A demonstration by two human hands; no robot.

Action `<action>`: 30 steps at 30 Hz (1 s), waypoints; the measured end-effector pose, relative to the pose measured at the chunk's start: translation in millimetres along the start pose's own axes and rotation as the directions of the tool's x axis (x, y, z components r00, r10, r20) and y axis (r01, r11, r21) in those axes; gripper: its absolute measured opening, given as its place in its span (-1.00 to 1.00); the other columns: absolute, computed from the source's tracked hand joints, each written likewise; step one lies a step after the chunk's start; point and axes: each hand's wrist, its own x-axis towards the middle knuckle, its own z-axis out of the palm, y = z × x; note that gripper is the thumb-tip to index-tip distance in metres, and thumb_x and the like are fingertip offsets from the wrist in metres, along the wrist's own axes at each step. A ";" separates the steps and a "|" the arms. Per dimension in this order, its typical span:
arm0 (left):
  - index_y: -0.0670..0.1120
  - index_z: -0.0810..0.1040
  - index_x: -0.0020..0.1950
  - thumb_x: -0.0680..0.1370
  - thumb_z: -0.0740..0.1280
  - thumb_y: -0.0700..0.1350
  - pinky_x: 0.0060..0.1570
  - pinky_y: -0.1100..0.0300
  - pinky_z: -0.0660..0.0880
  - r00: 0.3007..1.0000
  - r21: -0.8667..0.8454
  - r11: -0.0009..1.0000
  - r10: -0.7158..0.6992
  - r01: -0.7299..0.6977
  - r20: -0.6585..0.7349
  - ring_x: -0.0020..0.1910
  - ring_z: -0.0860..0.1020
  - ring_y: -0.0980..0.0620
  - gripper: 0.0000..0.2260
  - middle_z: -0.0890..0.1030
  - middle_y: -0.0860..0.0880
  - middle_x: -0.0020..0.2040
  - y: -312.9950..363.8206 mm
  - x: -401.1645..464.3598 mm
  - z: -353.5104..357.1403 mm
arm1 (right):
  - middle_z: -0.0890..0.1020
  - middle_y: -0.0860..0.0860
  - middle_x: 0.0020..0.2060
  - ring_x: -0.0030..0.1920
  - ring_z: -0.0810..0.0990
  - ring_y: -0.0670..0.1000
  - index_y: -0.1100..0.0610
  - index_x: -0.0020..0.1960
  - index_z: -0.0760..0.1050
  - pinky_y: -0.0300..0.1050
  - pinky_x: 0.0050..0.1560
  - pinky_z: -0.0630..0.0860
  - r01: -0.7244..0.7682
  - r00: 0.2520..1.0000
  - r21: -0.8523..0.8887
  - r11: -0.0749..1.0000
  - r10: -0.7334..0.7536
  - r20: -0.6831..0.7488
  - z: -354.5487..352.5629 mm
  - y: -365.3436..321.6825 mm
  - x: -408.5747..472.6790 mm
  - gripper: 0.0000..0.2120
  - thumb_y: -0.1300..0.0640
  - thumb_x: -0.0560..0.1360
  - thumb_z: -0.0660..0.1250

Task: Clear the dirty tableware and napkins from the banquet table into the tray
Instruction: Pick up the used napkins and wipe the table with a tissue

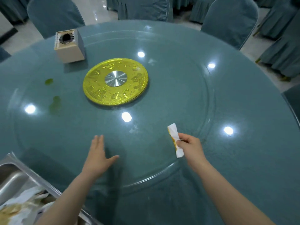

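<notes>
Teal glass-topped round banquet table among teal-covered chairs; right hand pinches a crumpled, yellow-stained white napkin, long axis near vertical at lower centre; left hand spread flat, empty.

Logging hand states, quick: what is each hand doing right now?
Left hand: open, flat, holding nothing.
Right hand: closed on a stained napkin.

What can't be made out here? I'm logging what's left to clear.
Head view only:
- Tray: cut off by the left and bottom edges; the left forearm covers part of its paper contents.
- Tissue box: dark opening, contents unclear.
- Napkin: right hand hides its middle.
</notes>
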 end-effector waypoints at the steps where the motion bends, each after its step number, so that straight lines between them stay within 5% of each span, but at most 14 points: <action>1: -0.15 -0.08 0.57 0.41 0.49 0.07 0.50 0.05 -0.05 0.997 0.017 0.997 -0.070 0.070 -0.029 0.56 -0.14 -0.05 -0.04 -0.14 -0.12 0.58 -14.0 3.3 -5.7 | 0.70 -0.09 -0.17 -0.19 0.61 -0.14 0.16 0.07 0.64 -0.34 -0.19 0.50 -0.026 1.000 0.045 0.999 0.025 0.016 3.6 1.3 -0.9 -0.63 0.47 0.43 0.21; 5: -0.17 -0.05 0.57 0.34 0.47 0.23 0.48 -0.09 -0.04 0.969 0.111 0.964 -0.233 0.241 -0.079 0.55 -0.11 -0.19 0.04 -0.10 -0.20 0.57 -58.3 11.4 -29.0 | 0.67 0.00 -0.08 -0.12 0.59 -0.06 0.09 0.03 0.63 -0.22 -0.07 0.48 -0.005 1.000 -0.005 1.000 0.005 -0.004 8.2 6.8 -3.6 -0.61 0.47 0.44 0.20; 7: -0.14 -0.08 0.57 0.32 0.42 0.32 0.47 -0.14 -0.02 0.963 0.153 0.951 -0.265 0.270 -0.052 0.55 -0.09 -0.18 0.07 -0.11 -0.18 0.58 -66.4 8.0 -34.4 | 0.65 -0.03 -0.07 -0.14 0.57 -0.13 0.05 0.01 0.63 -0.36 -0.11 0.46 0.044 0.998 -0.091 0.995 -0.047 -0.036 7.4 7.0 -3.7 -0.62 0.45 0.45 0.21; 13: -0.12 -0.09 0.57 0.35 0.23 0.47 0.47 -0.02 0.05 0.983 0.311 0.932 -0.169 0.185 -0.076 0.51 0.03 -0.22 0.03 -0.03 -0.20 0.57 -42.6 -13.8 -11.6 | 0.61 -0.16 -0.08 -0.22 0.53 -0.32 -0.13 -0.07 0.63 -0.53 -0.27 0.36 0.112 0.993 -0.204 0.973 -0.114 0.001 18.9 4.1 -5.6 -0.57 0.37 0.46 0.21; 16: -0.05 0.21 0.53 0.41 0.31 0.36 0.39 0.05 0.22 0.995 0.321 0.943 -0.070 0.091 -0.077 0.43 0.28 -0.14 -0.17 0.24 -0.12 0.51 -40.1 -21.8 -15.5 | 0.57 -0.15 -0.04 -0.09 0.54 -0.25 -0.02 0.07 0.65 -0.57 -0.24 0.35 0.134 0.990 -0.287 0.949 -0.138 0.007 34.4 3.2 -7.1 -0.61 0.36 0.48 0.19; 18: 0.01 0.50 0.33 0.41 0.42 0.23 0.20 0.12 0.40 0.996 0.144 0.988 -0.045 0.056 -0.077 0.22 0.51 -0.01 -0.44 0.49 -0.02 0.34 -44.6 -16.8 -29.2 | 0.54 -0.11 -0.01 -0.06 0.54 -0.17 0.04 0.11 0.64 -0.58 -0.22 0.33 0.182 0.983 -0.388 0.903 -0.178 0.046 51.1 2.2 -5.8 -0.61 0.37 0.48 0.18; 21: -0.05 0.58 0.23 0.41 0.50 0.02 0.10 0.15 0.44 0.995 -0.036 0.998 -0.049 0.046 -0.084 0.07 0.60 0.02 -0.58 0.63 -0.03 0.18 -55.7 -1.4 -48.6 | 0.49 -0.04 -0.03 -0.10 0.48 -0.09 0.12 0.12 0.64 -0.57 -0.14 0.27 0.335 0.942 -0.531 0.779 -0.265 0.206 83.8 3.6 -7.1 -0.64 0.39 0.48 0.20; 25: -0.16 0.26 0.50 0.37 0.54 0.01 0.44 0.05 0.13 0.976 0.035 0.992 -0.113 0.122 -0.187 0.51 0.17 -0.09 -0.20 0.24 -0.18 0.51 -79.1 17.2 -57.6 | 0.49 -0.04 -0.13 -0.11 0.50 -0.01 0.17 0.06 0.66 -0.58 -0.07 0.27 0.471 0.882 -0.561 0.681 -0.364 0.298 89.9 6.5 -4.6 -0.69 0.43 0.46 0.27; 30: -0.16 -0.10 0.57 0.27 0.58 0.11 0.49 -0.11 -0.03 0.950 0.070 0.955 -0.274 0.287 -0.151 0.55 -0.12 -0.17 0.13 -0.12 -0.22 0.57 -114.1 34.1 -73.4 | 0.52 0.01 -0.12 -0.13 0.52 0.01 0.18 0.07 0.66 -0.53 -0.07 0.28 0.438 0.893 -0.635 0.637 -0.393 0.221 55.9 -0.3 21.1 -0.72 0.42 0.45 0.33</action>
